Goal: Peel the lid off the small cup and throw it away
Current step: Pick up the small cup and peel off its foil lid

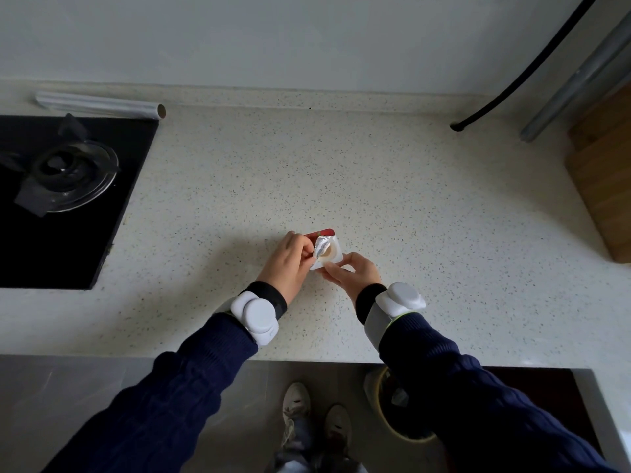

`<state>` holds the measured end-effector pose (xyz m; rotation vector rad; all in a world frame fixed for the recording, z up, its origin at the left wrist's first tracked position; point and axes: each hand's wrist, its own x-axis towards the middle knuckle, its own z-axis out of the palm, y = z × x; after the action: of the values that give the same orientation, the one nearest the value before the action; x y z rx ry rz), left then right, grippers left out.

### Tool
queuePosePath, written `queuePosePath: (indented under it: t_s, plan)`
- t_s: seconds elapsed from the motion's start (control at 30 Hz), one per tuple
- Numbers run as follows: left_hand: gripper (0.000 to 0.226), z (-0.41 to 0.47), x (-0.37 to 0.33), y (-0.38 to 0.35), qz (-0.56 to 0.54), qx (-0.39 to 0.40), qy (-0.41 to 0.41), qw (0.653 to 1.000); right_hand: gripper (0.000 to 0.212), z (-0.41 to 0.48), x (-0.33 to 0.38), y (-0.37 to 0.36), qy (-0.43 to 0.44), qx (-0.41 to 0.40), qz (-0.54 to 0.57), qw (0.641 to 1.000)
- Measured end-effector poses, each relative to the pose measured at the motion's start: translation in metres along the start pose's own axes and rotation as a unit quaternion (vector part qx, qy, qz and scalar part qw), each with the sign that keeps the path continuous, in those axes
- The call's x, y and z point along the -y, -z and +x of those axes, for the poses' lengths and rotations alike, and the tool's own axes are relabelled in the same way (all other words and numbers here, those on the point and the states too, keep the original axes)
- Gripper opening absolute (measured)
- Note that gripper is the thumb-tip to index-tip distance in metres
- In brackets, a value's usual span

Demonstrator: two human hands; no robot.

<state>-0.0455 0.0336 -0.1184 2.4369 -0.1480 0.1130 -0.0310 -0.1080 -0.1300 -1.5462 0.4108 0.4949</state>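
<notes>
Nearest me, down on the floor by the right sleeve, sits a bin with its mouth open; I judge that is where the lid must end up. Above the counter, my two hands meet over the cup. The lid is partly peeled: its foil underside is curled up and back toward the left, and a tan filling shows in the uncovered part. The red printed face shows at the far edge, so I judge that some of the seal is still stuck. What is left is finishing the peel and dropping the lid in the bin.

My left hand is closed, fingers pinching the lifted foil flap. My right hand is curled around the cup's near corner, thumb and fingers gripping its rim and steadying it just above the counter. Farther off to the left lies the stove.
</notes>
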Motion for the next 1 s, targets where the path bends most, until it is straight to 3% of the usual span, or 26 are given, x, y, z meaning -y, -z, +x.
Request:
queuePosePath:
  t_s: [0.2, 0.43, 0.6, 0.83, 1.0]
  plan:
    - [0.023, -0.007, 0.001, -0.002, 0.012, -0.011, -0.047, 0.999, 0.023, -0.001, 0.001, -0.001, 0.009, 0.003, 0.027, 1.000]
    - [0.020, 0.002, 0.005, 0.002, -0.035, -0.015, -0.008, 0.999, 0.022, -0.001, 0.000, 0.000, 0.005, -0.004, 0.014, 1.000]
    - [0.014, 0.002, 0.006, 0.009, 0.010, 0.030, -0.055, 0.998, 0.021, 0.001, -0.001, 0.000, 0.012, -0.004, 0.004, 1.000]
    - [0.009, 0.002, 0.007, 0.010, 0.092, 0.015, -0.083, 0.992, 0.017, 0.000, -0.001, 0.001, 0.016, -0.004, -0.036, 0.999]
    - [0.010, 0.006, 0.016, 0.006, 0.077, 0.027, -0.034, 0.996, 0.018, 0.000, 0.001, -0.002, 0.015, -0.002, -0.023, 1.000]
